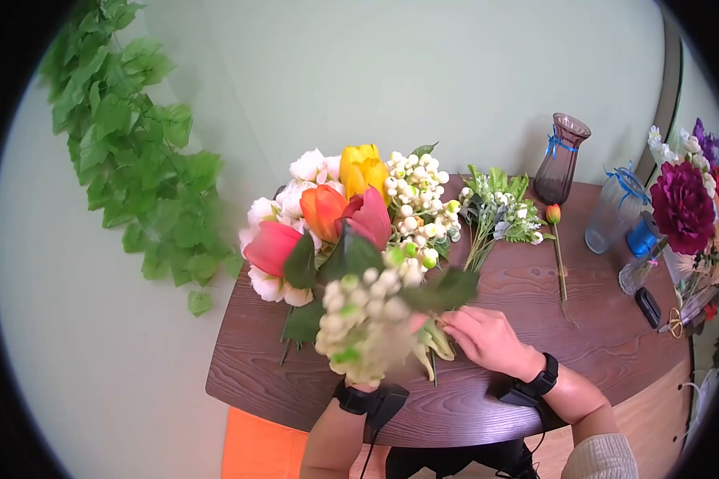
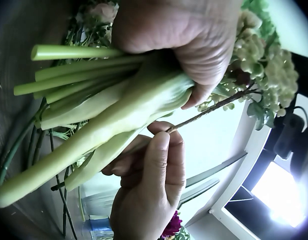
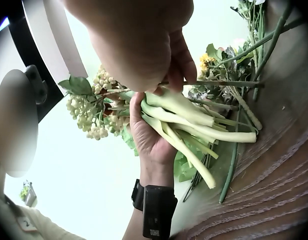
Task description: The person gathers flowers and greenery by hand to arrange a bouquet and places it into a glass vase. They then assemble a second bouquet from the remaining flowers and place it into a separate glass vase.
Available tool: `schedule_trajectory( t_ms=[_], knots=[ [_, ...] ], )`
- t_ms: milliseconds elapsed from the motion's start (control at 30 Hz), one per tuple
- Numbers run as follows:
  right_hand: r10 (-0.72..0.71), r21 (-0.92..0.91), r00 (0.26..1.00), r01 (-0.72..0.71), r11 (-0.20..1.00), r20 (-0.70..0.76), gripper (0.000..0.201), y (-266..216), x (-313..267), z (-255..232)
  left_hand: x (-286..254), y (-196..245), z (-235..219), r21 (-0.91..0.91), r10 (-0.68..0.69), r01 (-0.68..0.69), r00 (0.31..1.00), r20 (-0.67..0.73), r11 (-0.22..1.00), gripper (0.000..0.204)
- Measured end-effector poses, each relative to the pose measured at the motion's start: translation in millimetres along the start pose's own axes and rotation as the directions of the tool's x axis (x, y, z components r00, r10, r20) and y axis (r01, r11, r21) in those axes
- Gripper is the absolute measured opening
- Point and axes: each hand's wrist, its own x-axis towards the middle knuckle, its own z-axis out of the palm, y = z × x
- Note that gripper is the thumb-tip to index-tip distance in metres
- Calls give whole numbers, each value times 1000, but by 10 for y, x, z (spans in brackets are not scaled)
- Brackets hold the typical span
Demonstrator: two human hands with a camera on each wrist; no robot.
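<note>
My left hand [image 3: 155, 142] grips a bundle of thick pale green stems [image 2: 109, 105], their cut ends sticking out past the palm. Above it the bouquet spreads: a yellow tulip [image 1: 363, 169], an orange tulip [image 1: 323, 211], pink tulips [image 1: 273, 249], pale pink blooms [image 1: 311, 166] and white berries [image 1: 419, 199]. Thumb and fingertips of my right hand [image 1: 491, 339] pinch a thin brown berry stem [image 2: 214, 107] right beside the bundle. A blurred cluster of cream berries [image 1: 363, 319] rises close to the head camera and hides most of the left hand there.
Behind the bouquet lie small white-flowered sprigs [image 1: 499, 211] and a single tulip [image 1: 559, 247] on the brown table [image 1: 503, 295]. A purple glass vase [image 1: 562, 164], a clear vase [image 1: 613, 215] and blue ribbon [image 1: 643, 238] stand at the right. Ivy [image 1: 136, 152] hangs on the wall.
</note>
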Motion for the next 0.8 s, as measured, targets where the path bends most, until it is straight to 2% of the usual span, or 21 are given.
schedule_trajectory(
  t_ms=[33,100,133,167,233,267,333,367,400,433,500,533,567,633,667,700,767,800],
  knots=[
    [31,2,999,-31,1000,9,11,-8,5,-2,-8,184,18,-1,1,-1,1000,-1,1000,8],
    [61,2,998,-61,998,18,10,-17,7,-9,9,487,38,-278,-10,57,986,168,959,7],
    [69,-24,997,-69,997,24,10,-18,4,-14,12,437,35,-239,64,-26,986,155,971,9],
    [77,-49,997,-76,996,29,9,-20,6,-21,21,419,26,-239,67,-28,986,155,971,9],
    [88,-40,996,-87,995,34,9,-35,17,-43,36,390,2,-278,-19,79,978,210,957,12],
    [101,-31,994,-100,995,39,8,-43,21,-55,29,226,-25,-277,-18,77,978,210,958,12],
    [122,-7,992,-122,992,39,8,-47,28,-77,-21,-406,-123,-334,-41,82,991,130,939,13],
    [144,18,989,-145,989,41,7,-46,31,-85,-20,-441,-130,-362,-54,83,994,90,929,13],
    [144,18,989,-144,989,40,7,-41,30,-89,10,-459,-117,-43,75,-71,993,87,997,14],
    [160,37,986,-162,986,51,7,-35,28,-92,12,-325,-106,-43,75,-72,993,87,996,14],
    [176,56,982,-179,982,62,7,-32,26,-103,-19,0,-100,-81,-33,55,968,251,995,38],
    [162,65,985,-166,984,62,7,-35,27,-112,-10,114,-99,-56,-66,85,957,281,995,36],
    [149,75,987,-153,985,62,8,-36,29,-116,-16,113,-89,-57,-65,84,957,282,995,36],
    [131,61,990,-134,989,50,8,-26,35,-80,-30,104,-63,77,-1,-16,977,215,997,38],
    [114,48,993,-116,992,41,8,-22,35,-69,-11,62,-88,164,23,-64,970,240,984,48],
    [114,47,993,-116,992,41,8,-20,36,-76,-9,51,-83,163,24,-65,970,241,984,48],
    [44,-124,995,-32,992,93,10,-19,43,-92,-18,31,-63,-147,12,26,969,247,989,24],
    [43,-125,995,-31,992,93,10,-21,47,-83,-48,-50,-61,-377,-184,251,961,204,891,21]
  ],
)
